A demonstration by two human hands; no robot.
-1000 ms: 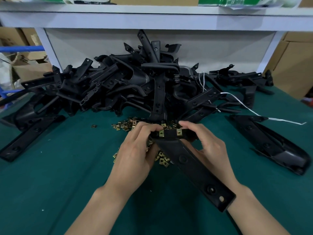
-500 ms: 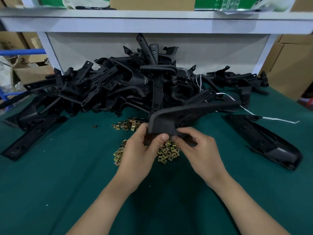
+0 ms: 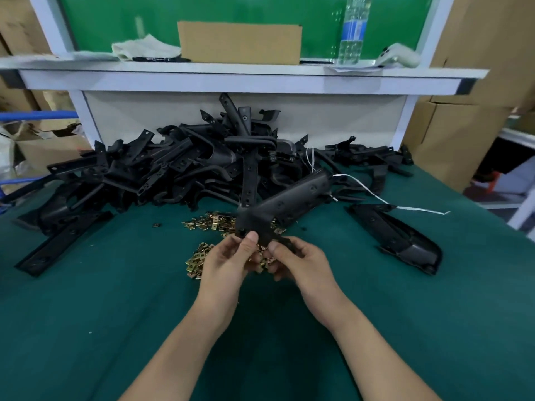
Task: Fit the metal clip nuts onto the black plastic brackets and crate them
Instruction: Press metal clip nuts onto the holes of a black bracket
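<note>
I hold one black plastic bracket [image 3: 285,202] in both hands above the green table; its long arm points up and away to the right. My left hand [image 3: 228,263] pinches its near end with thumb on top. My right hand [image 3: 298,261] grips the same end from the right, fingers curled under it. A loose heap of brass-coloured clip nuts [image 3: 210,222] lies on the table just beyond and below my hands. A big pile of black brackets [image 3: 185,169] fills the back of the table.
A single bracket [image 3: 396,237] lies to the right, another flat one [image 3: 62,243] to the left. A white strap [image 3: 385,199] trails across the right side. Above, a shelf [image 3: 231,75] carries a cardboard box [image 3: 238,43], cloth and water bottle [image 3: 351,30]. Cartons stand on both sides.
The bracket has been turned over: its long arm, earlier pointing toward me, now points up and away to the right. Both hands kept hold of its end. My view has tilted upward.
</note>
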